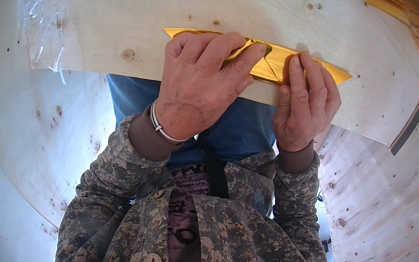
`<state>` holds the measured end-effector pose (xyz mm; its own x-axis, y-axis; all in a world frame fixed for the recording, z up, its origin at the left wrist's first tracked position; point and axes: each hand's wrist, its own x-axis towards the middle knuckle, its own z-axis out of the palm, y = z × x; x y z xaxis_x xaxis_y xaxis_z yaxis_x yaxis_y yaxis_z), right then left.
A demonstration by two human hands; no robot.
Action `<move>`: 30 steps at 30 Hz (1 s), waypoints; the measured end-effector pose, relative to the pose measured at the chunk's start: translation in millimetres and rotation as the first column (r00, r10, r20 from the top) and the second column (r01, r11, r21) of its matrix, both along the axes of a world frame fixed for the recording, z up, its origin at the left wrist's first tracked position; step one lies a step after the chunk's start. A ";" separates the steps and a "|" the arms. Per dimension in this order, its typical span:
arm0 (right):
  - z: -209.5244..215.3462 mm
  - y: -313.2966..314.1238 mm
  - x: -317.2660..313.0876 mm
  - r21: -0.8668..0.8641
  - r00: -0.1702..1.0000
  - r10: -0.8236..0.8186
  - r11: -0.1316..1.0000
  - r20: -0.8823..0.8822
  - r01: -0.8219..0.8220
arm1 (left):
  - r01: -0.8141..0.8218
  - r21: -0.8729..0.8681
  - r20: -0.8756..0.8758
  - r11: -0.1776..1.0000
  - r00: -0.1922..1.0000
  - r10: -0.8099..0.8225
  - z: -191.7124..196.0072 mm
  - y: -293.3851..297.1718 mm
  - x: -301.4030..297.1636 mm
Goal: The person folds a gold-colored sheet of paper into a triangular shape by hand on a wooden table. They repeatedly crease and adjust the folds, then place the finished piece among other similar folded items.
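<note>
The folded gold paper [272, 64] lies flat on the plywood worktop [147, 6], near its front edge. Left hand [200, 83] and right hand [305, 99] press it with flattened fingers, gripping nothing. It looks light, thin and slippery, likely crease-prone; best pinched at its pointed ends.

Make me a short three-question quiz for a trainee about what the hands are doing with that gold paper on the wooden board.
1. True or false: both hands press on the folded gold paper.
2. What lies at the board's left edge? A) scissors B) clear plastic wrap C) a ruler
3. Fill in: the pale bands sit on the ____ wrist.

Key
1. True: the left hand lies flat over the strip's left half, and the right hand has its fingertips on the right half.
2. B: the clear plastic wrap is crumpled there.
3. Left: the bands circle the left wrist above the brown cuff.
</note>
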<state>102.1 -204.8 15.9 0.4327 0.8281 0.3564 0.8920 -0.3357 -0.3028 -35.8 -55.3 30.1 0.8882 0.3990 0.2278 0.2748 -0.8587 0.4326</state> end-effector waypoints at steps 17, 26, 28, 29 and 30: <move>-1.4 -0.6 0.2 -0.017 1.000 -0.002 1.000 0.012 0.002 | -0.006 -0.028 0.002 1.000 1.000 0.006 2.5 0.5 0.9; -2.4 -0.3 -0.1 -0.007 1.000 0.001 1.000 0.007 -0.001 | -0.008 -0.021 -0.001 1.000 1.000 0.008 1.2 0.4 0.3; -2.8 0.4 0.5 0.000 1.000 0.005 1.000 0.009 -0.005 | -0.008 -0.012 -0.003 1.000 1.000 0.008 0.8 0.2 0.3; -2.8 0.7 0.6 0.002 1.000 0.006 1.000 0.010 -0.006 | -0.007 -0.013 -0.002 1.000 1.000 0.007 0.7 -0.1 0.2; -2.4 0.9 0.7 0.004 1.000 0.008 1.000 0.012 -0.009 | -0.006 -0.015 -0.001 1.000 1.000 0.006 0.6 -0.2 0.0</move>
<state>102.8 -203.9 13.5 0.4212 0.8304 0.3648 0.8984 -0.3270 -0.2931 -35.7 -55.5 30.7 0.8861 0.4075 0.2210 0.2801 -0.8506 0.4450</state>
